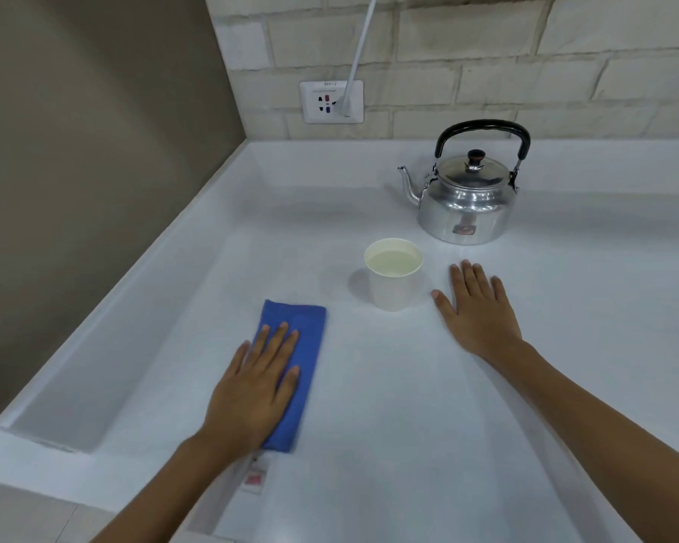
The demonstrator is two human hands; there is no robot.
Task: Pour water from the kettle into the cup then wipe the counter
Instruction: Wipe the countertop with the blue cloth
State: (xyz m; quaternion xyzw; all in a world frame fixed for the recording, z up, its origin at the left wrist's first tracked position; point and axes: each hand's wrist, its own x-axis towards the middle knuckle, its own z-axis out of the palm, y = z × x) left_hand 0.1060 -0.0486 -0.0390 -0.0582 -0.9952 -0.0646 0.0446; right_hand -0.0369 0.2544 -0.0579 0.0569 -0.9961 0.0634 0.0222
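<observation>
The left grip (pixel 253 389) is pressed flat, fingers spread, on the blue cloth (pixel 295 346). The right grip (pixel 477 307) is laid open-palmed on the tabletop (pixel 408 405), nothing held, beside the filled cup (pixel 393 274).

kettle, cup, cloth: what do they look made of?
Kettle: polished metal, likely aluminium or steel; mirror-like reflections on the body, with a black handle that looks plastic.
Cup: probably paper; thin matte white wall, cream inside, holding liquid.
Cloth: blue woven fabric, maybe microfibre; soft matte surface, folded, lying flat under the left hand.
</observation>
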